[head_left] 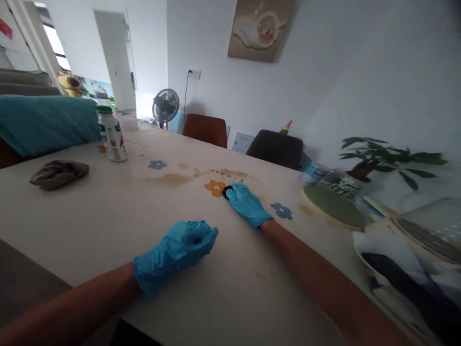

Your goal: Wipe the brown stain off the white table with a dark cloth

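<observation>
My right hand, in a blue glove, presses a small dark pad against the white tabletop. Only an edge of the pad shows, so its exact kind is unclear. It lies beside an orange printed flower, just below the word "FLOWER". My left hand, gloved the same way, is curled into a fist over the near part of the table, with nothing visible in it. Brownish-yellow smears spread across the table beyond both hands.
A crumpled brown cloth and a white bottle with a green cap stand at the left. On the right are a potted plant, a green round board and piled items. Chairs line the far edge; a fan stands behind.
</observation>
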The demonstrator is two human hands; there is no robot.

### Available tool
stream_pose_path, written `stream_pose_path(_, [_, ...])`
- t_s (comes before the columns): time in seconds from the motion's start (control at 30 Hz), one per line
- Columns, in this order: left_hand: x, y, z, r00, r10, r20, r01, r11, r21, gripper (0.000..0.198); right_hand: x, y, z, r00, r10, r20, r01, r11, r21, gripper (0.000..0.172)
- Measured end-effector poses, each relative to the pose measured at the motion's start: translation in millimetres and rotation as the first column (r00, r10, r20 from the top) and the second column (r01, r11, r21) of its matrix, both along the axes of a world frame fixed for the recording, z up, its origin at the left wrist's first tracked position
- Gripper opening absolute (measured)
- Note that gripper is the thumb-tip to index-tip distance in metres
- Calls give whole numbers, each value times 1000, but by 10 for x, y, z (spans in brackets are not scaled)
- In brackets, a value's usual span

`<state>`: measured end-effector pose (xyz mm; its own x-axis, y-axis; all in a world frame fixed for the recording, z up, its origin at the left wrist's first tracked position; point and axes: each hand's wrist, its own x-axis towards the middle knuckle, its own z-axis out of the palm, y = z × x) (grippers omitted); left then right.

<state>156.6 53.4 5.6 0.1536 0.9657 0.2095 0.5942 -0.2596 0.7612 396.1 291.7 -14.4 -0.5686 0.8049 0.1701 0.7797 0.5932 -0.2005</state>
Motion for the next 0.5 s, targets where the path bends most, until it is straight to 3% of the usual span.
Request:
stream_pose_path(0.33, [14,-22,60,999,46,25,-46,999,-10,52,203,-1012,-67,989,116,-92,-120,992,-40,77])
stream_pose_path(0.5, [7,-11,65,999,13,34,-13,1000,4,57,253,-1326,-76,971,208,-116,-213,977,-29,85])
